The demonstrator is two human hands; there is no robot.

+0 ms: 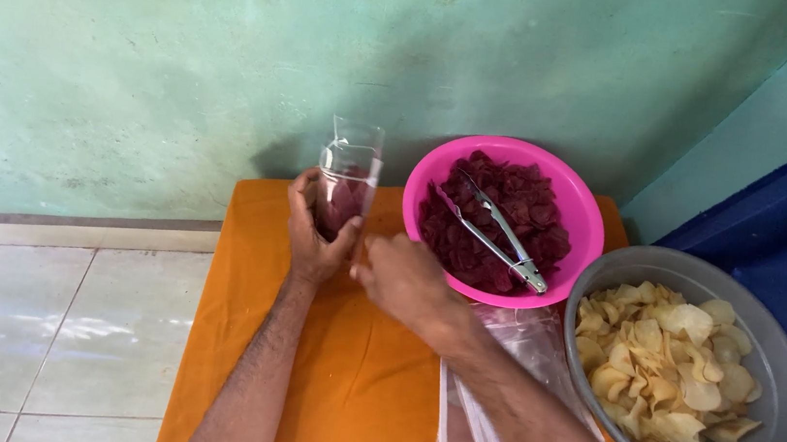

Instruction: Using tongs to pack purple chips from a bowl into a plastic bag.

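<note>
Both forearms were bare from the near edge of the view to the wrists, with no sleeve showing on either. Dark hair covered the forearms (thicker on the left one). The left hand (pixel 314 232) and the right hand (pixel 407 281) wore no gloves, and no ring, watch or band showed. The fingernails looked short.
</note>
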